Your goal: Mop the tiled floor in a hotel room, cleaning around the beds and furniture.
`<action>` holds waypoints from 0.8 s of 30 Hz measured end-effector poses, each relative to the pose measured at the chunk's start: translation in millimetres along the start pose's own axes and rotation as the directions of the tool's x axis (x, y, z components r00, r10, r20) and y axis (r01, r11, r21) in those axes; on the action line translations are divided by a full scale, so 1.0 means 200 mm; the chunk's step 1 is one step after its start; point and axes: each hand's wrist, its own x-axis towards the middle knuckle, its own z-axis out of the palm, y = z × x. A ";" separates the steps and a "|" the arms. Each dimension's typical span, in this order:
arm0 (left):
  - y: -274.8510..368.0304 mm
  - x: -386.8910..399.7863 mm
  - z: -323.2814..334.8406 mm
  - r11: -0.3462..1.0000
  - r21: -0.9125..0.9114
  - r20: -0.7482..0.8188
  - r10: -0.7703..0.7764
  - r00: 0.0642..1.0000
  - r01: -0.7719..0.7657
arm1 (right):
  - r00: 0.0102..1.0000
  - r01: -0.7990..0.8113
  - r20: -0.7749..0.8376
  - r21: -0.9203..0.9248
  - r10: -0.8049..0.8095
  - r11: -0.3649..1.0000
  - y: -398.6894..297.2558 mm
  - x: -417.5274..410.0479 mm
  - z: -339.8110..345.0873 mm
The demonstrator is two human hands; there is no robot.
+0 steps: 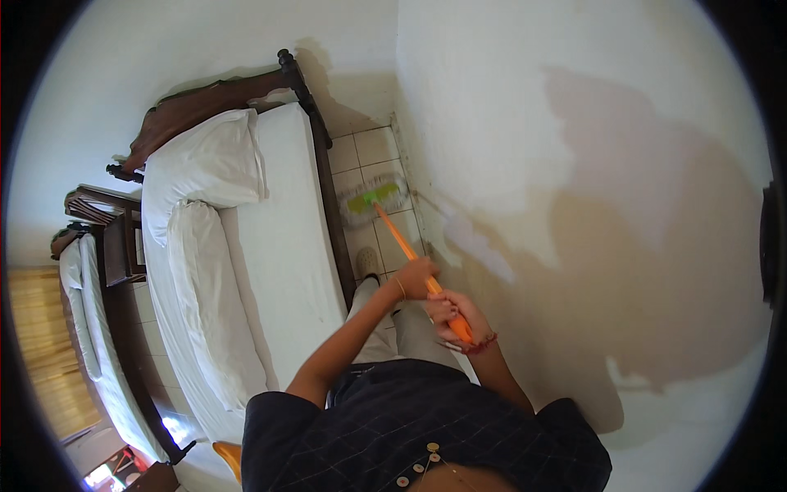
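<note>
Both hands grip the orange handle [399,235] of a flat mop. My left hand [417,278] is wrapped around the shaft farther down, toward the mop head. Close behind it, my right hand [455,313] holds the handle near its thick orange end. The mop head [373,200] has a green plate with a pale, fringed pad around it. It lies flat on the tiled floor [376,144], between the bed frame and the wall, a little short of the room corner.
On the left stands a dark wooden bed [326,184] with a white sheet, a pillow [206,160] and a bolster [212,295]. Beyond it are a wooden chair [120,243] and a second bed [104,307]. A white wall [492,123] rises close on the right.
</note>
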 end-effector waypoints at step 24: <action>-0.12 -0.33 0.25 0.996 0.001 -0.173 -0.089 0.981 0.091 | 0.991 0.089 -0.079 -0.210 -0.107 0.974 0.25 0.24 -0.45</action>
